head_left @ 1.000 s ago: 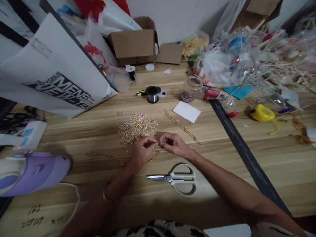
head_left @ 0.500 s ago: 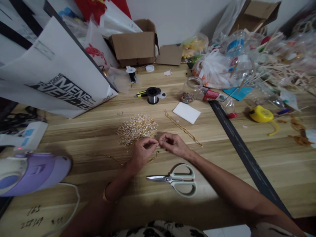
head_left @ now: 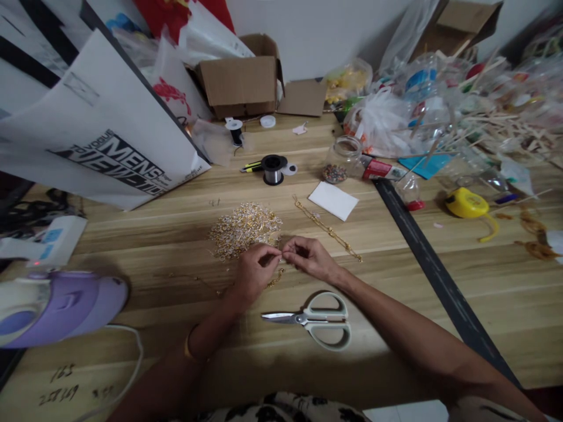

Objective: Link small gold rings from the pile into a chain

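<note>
My left hand (head_left: 257, 271) and my right hand (head_left: 310, 257) meet fingertip to fingertip at the near edge of a pile of gold and clear beaded pieces (head_left: 244, 230). Both are pinched closed; what lies between the fingertips is too small to make out. A thin gold chain (head_left: 276, 278) shows beside my left hand and runs on under the wrist to the left. Another gold chain (head_left: 328, 230) lies stretched out beyond my right hand. Nearer me rest scissors with pale handles (head_left: 328, 321), their blades pointing left.
Behind the pile stand a wire spool (head_left: 272, 170), a white card (head_left: 333, 200) and a bead jar (head_left: 341, 161). A large paper bag (head_left: 105, 129) and a purple appliance (head_left: 74, 305) are at left. A yellow tape measure (head_left: 467, 203) and plastic clutter occupy the right.
</note>
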